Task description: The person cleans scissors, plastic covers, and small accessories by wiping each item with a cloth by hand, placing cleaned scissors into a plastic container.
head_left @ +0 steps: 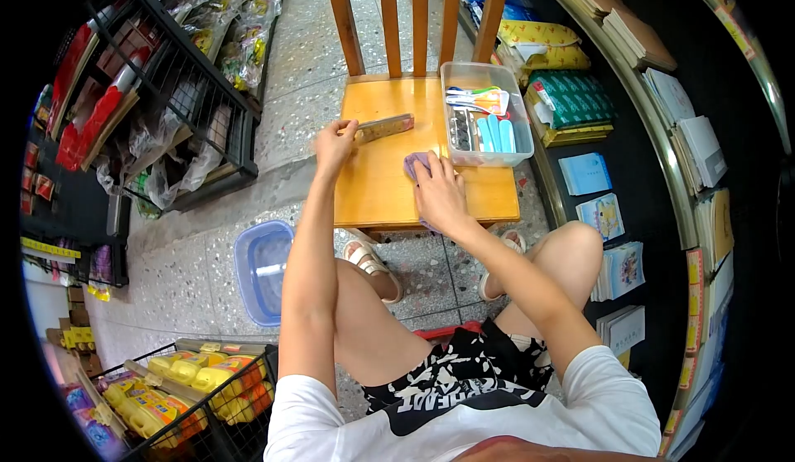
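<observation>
My left hand (335, 149) pinches one end of a long, narrow, flat piece (386, 127), partly see-through with a reddish far end, held over the wooden chair's seat (373, 189). I cannot make out its exact kind. My right hand (440, 194) grips a purple cloth (416, 162), pressing it against the seat; part of the cloth is hidden under the fingers. Just beyond the right hand, a clear plastic box (489, 161) stands on the seat's right side. Inside it are light blue-handled items (497, 134), white and coloured pieces (478, 99) and small dark items (459, 131).
The chair's back slats (389, 23) rise at the far side. A blue basin (258, 300) is on the speckled floor at left. Shelves of notebooks and envelopes (613, 267) line the right. A wire basket of yellow bottles (178, 387) stands lower left, a black rack (166, 64) upper left.
</observation>
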A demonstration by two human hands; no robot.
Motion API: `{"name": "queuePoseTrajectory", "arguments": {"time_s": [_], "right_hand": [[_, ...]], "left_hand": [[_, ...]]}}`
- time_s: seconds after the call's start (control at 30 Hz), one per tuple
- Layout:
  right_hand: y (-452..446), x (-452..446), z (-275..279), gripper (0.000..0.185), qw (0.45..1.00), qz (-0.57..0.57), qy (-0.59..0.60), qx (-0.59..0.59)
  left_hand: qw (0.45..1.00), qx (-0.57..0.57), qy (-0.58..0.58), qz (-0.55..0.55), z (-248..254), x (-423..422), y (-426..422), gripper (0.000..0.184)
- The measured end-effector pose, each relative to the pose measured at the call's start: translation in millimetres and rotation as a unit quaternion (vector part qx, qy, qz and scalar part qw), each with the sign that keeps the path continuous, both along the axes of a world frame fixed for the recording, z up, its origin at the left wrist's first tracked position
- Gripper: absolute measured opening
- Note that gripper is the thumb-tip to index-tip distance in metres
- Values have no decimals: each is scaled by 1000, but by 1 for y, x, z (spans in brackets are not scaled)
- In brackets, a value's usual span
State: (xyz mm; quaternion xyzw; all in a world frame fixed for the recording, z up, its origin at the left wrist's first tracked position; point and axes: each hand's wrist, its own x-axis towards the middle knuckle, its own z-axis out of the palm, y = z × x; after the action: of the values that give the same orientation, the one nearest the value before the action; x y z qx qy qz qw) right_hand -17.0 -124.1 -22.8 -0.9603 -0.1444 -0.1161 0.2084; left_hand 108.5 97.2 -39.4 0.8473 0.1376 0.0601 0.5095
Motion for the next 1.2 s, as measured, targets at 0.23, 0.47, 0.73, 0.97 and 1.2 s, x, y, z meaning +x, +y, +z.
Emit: {"name": "queuePoseTrajectory", "arguments": {"time_s": [0.23, 0.47, 0.73, 0.97, 1.2], "right_hand": [[8, 18, -24, 39, 997, -19, -70, 35], [31, 61, -30, 39, 990, -82, -100, 59], [57, 132, -41, 34, 979, -170, -63, 92], [79, 183, -47, 31, 994, -27, -58, 87], [101, 189, -38, 40, 964, 245, -30, 96]], "left_hand": [[991, -123, 28, 34, 14, -8, -16, 29], [944, -329, 5, 25, 3, -7, 7, 20], [905, -413, -56, 89, 25, -41, 71, 21], [887, -432, -91, 132, 18, -62, 130, 20], [884, -435, -76, 152, 7, -59, 139, 23]]}}
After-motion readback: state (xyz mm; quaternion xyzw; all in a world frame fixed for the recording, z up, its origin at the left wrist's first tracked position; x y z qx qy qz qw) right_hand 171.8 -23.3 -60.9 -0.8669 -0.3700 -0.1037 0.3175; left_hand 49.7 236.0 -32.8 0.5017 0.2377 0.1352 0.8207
